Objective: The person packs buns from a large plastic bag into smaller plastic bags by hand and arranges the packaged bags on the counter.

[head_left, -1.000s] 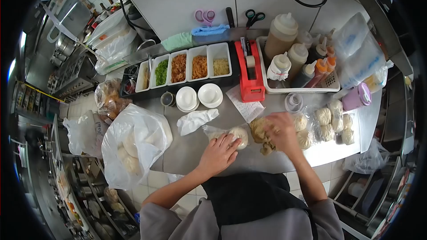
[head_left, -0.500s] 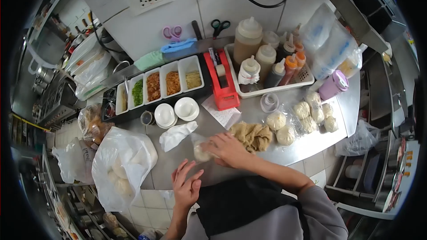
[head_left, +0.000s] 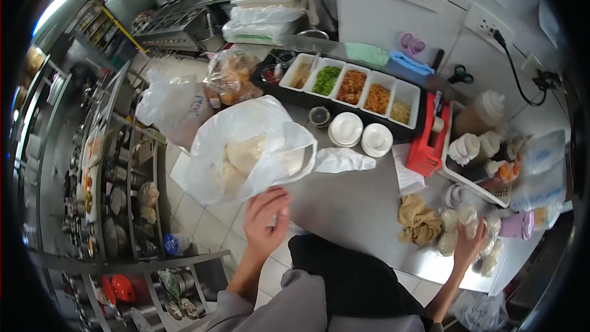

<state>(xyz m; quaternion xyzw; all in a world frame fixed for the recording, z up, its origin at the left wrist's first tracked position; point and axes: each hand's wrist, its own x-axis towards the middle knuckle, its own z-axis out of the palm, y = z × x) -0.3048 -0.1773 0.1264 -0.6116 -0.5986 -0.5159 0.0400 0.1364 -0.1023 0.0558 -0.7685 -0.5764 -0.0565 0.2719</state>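
Note:
My left hand (head_left: pixel 267 218) is at the front edge of the large white plastic bag (head_left: pixel 206 147), which holds several pale dough pieces (head_left: pixel 246 152). Its fingers are bent and close together; what they hold, if anything, is hidden. At the right end of the steel table (head_left: pixel 350 209), my right hand (head_left: pixel 471 243) has its fingers on a bagged dough ball (head_left: pixel 470 224), among other wrapped dough balls (head_left: pixel 447 243). A crumpled brown cloth (head_left: pixel 419 220) lies to the left of them.
Behind stand a tray of topping containers (head_left: pixel 351 88), white bowls (head_left: pixel 345 129), a red tape dispenser (head_left: pixel 428 141) and a basket of bottles (head_left: pixel 473 187). A purple cup (head_left: pixel 517 225) is at the right. White tissue (head_left: pixel 344 160) lies near the bowls.
The view has swung left. My right hand has moved from the middle of the table to the dough balls at the right, with the bagged dough. My left hand has moved to the white bag.

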